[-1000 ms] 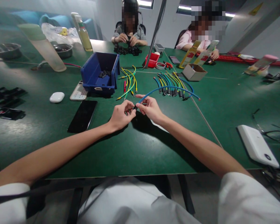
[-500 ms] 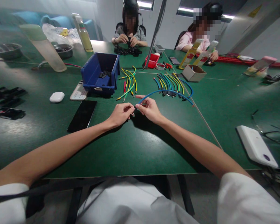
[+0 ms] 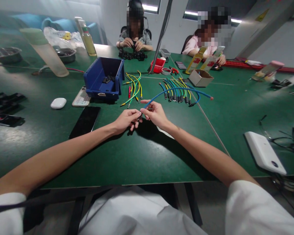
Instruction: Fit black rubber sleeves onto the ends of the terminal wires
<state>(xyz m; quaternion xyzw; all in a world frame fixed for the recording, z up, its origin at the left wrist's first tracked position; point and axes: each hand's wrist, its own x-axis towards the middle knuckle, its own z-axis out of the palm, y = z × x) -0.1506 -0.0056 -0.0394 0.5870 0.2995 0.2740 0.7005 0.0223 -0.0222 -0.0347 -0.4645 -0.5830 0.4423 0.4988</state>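
My right hand (image 3: pixel 155 115) pinches the near end of a long blue wire (image 3: pixel 178 90) that arcs up and to the right, ending in a red tip. My left hand (image 3: pixel 126 120) is pinched against that same wire end, on a small dark piece I cannot make out. Both hands hover just above the green table (image 3: pixel 142 153). Beyond them lies a row of blue, green and yellow wires with dark ends (image 3: pixel 177 91), and a looser bunch of yellow-green wires (image 3: pixel 133 88).
A blue bin (image 3: pixel 103 78) holds black parts. A black phone (image 3: pixel 85 121), a white case (image 3: pixel 58 103) and another phone (image 3: pixel 81 97) lie left. A white device (image 3: pixel 264 152) is at right. A cardboard box (image 3: pixel 201 77), red tray (image 3: pixel 158 64) and two seated people are beyond.
The free end of the blue wire swung up and to the right. My hands closed in a little nearer to each other and to me.
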